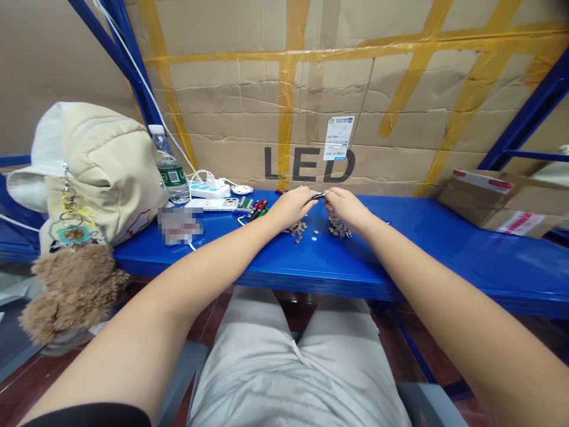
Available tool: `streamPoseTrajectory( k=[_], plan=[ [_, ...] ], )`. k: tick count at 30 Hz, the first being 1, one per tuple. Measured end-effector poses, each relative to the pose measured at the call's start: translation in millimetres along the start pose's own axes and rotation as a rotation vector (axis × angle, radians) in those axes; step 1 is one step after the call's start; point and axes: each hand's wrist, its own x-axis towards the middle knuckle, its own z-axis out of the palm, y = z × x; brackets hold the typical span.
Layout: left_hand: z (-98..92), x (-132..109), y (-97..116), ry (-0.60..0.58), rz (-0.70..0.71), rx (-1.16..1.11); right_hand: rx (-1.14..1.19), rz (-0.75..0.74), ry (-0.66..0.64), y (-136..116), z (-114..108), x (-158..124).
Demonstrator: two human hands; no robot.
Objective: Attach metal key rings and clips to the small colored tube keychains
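My left hand (294,203) is closed around a small dark slim object (317,196) just above the blue table. From the other side my right hand (343,207) meets its end with pinched fingers; whatever lies between those fingertips is too small to make out. Under the left hand lies a heap of small round silvery discs (297,228), like coins or button cells. Two loose discs (316,232) rest between the hands. Beneath my right hand is a pile of small metallic pieces (339,229), partly covered. Red, green, blue and black slim objects (254,209) lie left of my left hand.
A white phone (214,204), a power strip (208,188) and a water bottle (171,169) stand at the left, beside a cream bag (104,160). A large carton (249,118) walls off the back of the blue table (422,249). One small box (493,201) sits at far right.
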Motion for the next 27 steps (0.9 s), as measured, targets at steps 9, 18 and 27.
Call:
streamPoseTrajectory(
  k=[9, 18, 27],
  plan=[
    [-7.4, 0, -5, -0.070, 0.079, -0.047, -0.320, -0.064, 0.037, -7, -11, -5],
    [-8.5, -4, -12, -0.054, 0.107, -0.118, -0.468, -0.192, 0.075, -3, -4, -6],
    [-7.6, -1, -6, -0.048, 0.103, -0.132, -0.530, -0.124, 0.163, -2, -8, -1]
  ],
)
